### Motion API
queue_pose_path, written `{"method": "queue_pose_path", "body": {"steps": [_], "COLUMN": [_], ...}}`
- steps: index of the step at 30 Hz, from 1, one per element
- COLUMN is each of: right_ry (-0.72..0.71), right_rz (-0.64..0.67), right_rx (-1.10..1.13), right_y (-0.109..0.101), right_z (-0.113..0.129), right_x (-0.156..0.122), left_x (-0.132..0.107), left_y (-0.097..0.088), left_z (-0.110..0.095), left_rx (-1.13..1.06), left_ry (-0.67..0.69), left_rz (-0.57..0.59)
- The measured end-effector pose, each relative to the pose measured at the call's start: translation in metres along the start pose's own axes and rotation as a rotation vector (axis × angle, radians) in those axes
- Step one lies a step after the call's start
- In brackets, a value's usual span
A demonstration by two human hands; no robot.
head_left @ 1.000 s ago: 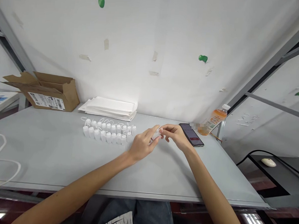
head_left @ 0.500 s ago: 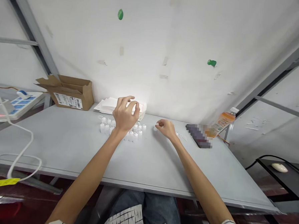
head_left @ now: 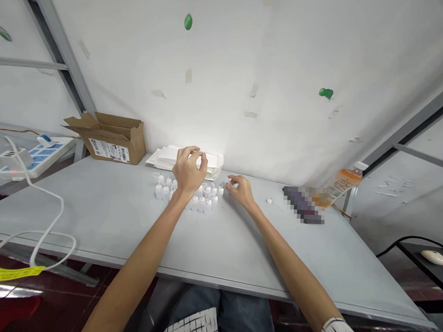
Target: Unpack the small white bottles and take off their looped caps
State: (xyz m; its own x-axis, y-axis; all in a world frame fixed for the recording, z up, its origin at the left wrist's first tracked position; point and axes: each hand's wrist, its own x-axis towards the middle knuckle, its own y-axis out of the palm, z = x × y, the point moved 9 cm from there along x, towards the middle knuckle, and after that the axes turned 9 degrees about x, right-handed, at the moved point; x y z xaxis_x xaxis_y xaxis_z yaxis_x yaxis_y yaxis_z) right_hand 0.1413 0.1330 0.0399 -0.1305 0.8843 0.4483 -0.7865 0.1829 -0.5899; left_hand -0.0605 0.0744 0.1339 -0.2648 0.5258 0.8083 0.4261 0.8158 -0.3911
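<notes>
Small white squeeze bottles (head_left: 208, 205) stand upright in a cluster near the middle of the table, several of them partly hidden behind my left hand. My left hand (head_left: 189, 170) hovers over the cluster, thumb and fingers curved but apart, holding nothing. Just right of the rightmost bottles is my right hand (head_left: 240, 191); its thumb and forefinger are bent with a gap between them, and I see nothing in it. A small white cap-like piece (head_left: 268, 200) lies on the table to the right of that hand.
Behind the bottles lies a stack of white paper sheets (head_left: 162, 158) against the wall. An open cardboard box (head_left: 115, 140) stands back left. On the right are a blurred dark flat object (head_left: 301, 205) and an orange drink bottle (head_left: 341, 184). A white cable (head_left: 57, 219) crosses the left side.
My right hand has moved left toward the bottles, and its pinched fingers have parted from a small white thing. My left hand stays over the cluster. The view has shifted slightly.
</notes>
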Motion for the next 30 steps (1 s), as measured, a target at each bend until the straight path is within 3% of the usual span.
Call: {"method": "queue_pose_path", "body": {"steps": [7,16,30], "right_ry": [0.103,0.089,0.136], "right_rz": [-0.018,0.048,0.089], "right_rx": [0.306,0.143,0.182], "right_y": [0.003,0.03,0.029], "right_z": [-0.015,-0.006,-0.015], "right_x": [0.003,0.018,0.017], "left_x": [0.001,0.0,-0.001], "left_y": [0.003,0.007,0.007], "left_z": [0.004,0.005,0.001], "left_rx": [-0.037,-0.042,-0.103], "left_ry": [-0.029,-0.034,-0.026], "left_rz": [0.014,0.04,0.041]}}
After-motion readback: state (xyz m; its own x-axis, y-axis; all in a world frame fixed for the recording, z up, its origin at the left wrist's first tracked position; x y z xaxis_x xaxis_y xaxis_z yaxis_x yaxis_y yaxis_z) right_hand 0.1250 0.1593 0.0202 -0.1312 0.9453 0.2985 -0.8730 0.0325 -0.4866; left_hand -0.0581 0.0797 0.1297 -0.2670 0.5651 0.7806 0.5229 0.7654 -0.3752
